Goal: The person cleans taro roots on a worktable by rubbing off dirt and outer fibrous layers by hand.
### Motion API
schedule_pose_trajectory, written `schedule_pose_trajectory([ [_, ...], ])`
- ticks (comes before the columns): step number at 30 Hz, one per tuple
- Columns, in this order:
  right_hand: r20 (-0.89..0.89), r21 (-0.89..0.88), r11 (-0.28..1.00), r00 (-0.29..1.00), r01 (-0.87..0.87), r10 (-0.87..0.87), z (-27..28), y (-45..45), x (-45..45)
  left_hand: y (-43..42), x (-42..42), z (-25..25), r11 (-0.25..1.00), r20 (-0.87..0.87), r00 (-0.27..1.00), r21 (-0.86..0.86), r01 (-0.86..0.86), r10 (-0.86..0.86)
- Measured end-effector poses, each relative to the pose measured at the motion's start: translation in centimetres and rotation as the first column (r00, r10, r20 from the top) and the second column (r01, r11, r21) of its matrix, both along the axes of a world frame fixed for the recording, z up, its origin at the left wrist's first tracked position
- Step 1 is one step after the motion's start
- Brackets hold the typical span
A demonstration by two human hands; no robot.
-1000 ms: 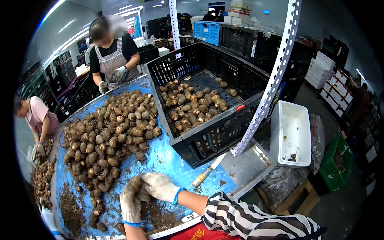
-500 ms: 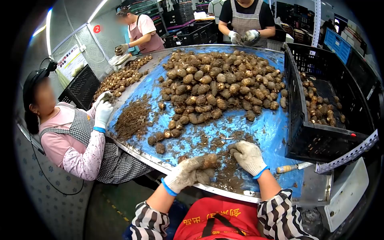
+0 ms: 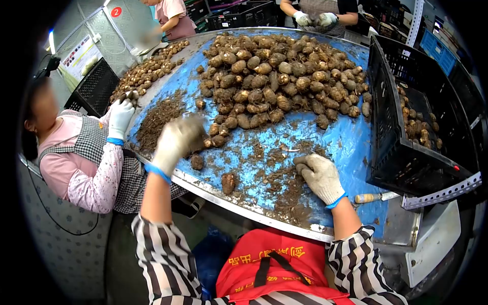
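Tubers (image 3: 269,81): heaped on blue sheet (image 3: 351,147), short trail toward me; one lone tuber (image 3: 229,183) near the table rim (image 3: 254,216). My left hand (image 3: 178,142) blurs over the trail; finger spread and contents unreadable. My right hand (image 3: 321,178) is at loose soil (image 3: 295,201), fingers curled narrow, undersides hidden. Judgement: rounded, rough tubers want a light, whole-finger grip; wrist clear of knife (image 3: 373,197).

The counter (image 3: 341,147) is bright blue, the apron (image 3: 274,262) red with yellow lettering, the sleeves (image 3: 170,256) striped black and white. Off-white gloves (image 3: 321,178) end in blue cuffs (image 3: 336,201). The tubers (image 3: 284,76) are earthy brown, the large crate (image 3: 412,157) black.
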State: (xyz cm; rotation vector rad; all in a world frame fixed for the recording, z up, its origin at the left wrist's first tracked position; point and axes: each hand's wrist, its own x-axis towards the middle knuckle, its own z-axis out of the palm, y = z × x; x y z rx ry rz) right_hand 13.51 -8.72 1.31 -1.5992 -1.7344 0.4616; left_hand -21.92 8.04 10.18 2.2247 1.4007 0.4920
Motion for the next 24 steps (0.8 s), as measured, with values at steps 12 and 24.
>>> schedule_pose_trajectory([
  [12,0.035,0.164,0.985,0.998,-0.059,0.054,-0.7,0.1,-0.2,-11.3,6.5,-7.2,0.968,-0.029,0.999,0.251,0.019,-0.012],
  [24,-0.756,0.086,0.952,0.642,0.292,-0.129,-1.8,0.5,3.0,-10.1,25.5,-7.3,0.885,0.4,0.831,0.414,0.212,-0.386],
])
